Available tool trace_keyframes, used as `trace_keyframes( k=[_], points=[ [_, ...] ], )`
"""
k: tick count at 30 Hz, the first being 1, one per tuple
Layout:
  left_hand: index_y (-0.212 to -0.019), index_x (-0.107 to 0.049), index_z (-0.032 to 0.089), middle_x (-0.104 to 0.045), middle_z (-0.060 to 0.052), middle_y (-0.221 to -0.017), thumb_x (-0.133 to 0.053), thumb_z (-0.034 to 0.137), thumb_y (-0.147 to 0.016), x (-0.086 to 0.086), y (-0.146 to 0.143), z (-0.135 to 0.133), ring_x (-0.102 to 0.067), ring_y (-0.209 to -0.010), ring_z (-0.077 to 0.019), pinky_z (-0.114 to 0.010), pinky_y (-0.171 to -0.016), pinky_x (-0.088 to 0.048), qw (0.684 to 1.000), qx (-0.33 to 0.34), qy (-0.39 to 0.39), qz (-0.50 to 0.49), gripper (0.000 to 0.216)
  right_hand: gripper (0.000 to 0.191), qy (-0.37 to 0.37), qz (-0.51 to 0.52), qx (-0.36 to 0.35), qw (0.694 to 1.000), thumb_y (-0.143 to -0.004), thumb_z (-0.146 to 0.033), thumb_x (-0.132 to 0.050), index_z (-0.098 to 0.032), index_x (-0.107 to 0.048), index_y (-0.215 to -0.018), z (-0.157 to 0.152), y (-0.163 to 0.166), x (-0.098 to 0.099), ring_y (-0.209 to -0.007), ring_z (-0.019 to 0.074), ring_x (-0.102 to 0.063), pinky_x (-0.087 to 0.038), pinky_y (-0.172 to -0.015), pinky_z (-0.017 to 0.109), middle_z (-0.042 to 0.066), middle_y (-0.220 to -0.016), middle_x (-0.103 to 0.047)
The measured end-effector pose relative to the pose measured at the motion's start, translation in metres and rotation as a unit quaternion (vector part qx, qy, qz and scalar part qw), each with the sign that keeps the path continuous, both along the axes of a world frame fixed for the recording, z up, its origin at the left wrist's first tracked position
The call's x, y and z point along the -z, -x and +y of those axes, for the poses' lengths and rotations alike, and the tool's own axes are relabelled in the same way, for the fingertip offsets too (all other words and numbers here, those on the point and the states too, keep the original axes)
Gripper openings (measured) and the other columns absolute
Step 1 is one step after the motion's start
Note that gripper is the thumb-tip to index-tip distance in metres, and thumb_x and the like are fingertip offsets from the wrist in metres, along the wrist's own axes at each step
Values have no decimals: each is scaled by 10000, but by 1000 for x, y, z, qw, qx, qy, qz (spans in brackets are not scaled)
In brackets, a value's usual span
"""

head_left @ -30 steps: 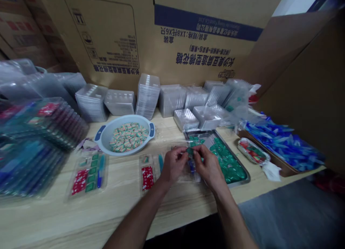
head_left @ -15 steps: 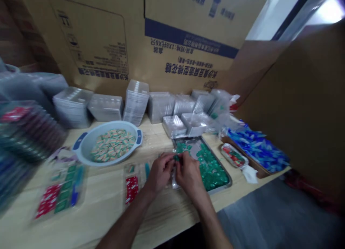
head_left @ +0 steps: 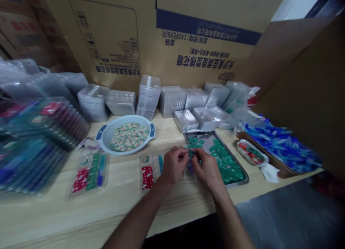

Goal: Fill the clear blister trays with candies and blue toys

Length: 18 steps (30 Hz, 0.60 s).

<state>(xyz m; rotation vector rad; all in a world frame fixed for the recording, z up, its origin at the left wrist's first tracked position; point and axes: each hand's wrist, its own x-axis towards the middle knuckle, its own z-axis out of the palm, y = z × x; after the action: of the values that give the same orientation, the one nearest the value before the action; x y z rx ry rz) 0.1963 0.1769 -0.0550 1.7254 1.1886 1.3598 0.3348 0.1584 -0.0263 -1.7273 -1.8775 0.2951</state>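
Observation:
My left hand [head_left: 174, 165] and my right hand [head_left: 207, 167] meet over a clear plastic blister tray [head_left: 188, 174] lying on the wooden table [head_left: 121, 206]. Both are pinched together around small green wrapped pieces [head_left: 192, 152] at their fingertips. Just to the right stands a metal tray [head_left: 239, 180] full of the same green pieces. Left of my hands lies a partly filled blister tray [head_left: 150, 171] with a red packet and a blue stick.
A blue bowl [head_left: 126, 135] of striped candies sits behind. A filled blister pack [head_left: 88, 173] lies at left, beside stacks of finished packs [head_left: 35, 144]. Empty clear trays [head_left: 147, 96] line the cardboard boxes [head_left: 188, 37]. Blue sticks [head_left: 280, 143] and a small dish [head_left: 252, 152] are at right.
The head camera swung left and back again. My hands stayed together over the clear tray, fingers working the green pieces.

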Motion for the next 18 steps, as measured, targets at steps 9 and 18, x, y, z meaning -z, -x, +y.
trace_keyframes(
  k=[9,18],
  points=[
    [-796,-681,184,-716,-60,-883,-602,95,-814,-1,-3,-2,-665,-788,-161,-259,-698,-524,997,21,-40,61,120,230,-34,-6,-18,999,-835,-216,-443,-202,-648,-937,1,-10,0,-692,233,-693,-436,-631,295,62,-758,-733],
    [-866,-670,179,-672,-39,-864,-580,145,-873,0,0,-2,-650,-759,-137,-236,-681,-537,998,-48,-40,13,96,251,-4,166,-55,985,-901,-372,-508,-209,-685,-972,-5,-6,-2,-773,211,-682,-490,-702,293,54,-841,-745]
  ],
)
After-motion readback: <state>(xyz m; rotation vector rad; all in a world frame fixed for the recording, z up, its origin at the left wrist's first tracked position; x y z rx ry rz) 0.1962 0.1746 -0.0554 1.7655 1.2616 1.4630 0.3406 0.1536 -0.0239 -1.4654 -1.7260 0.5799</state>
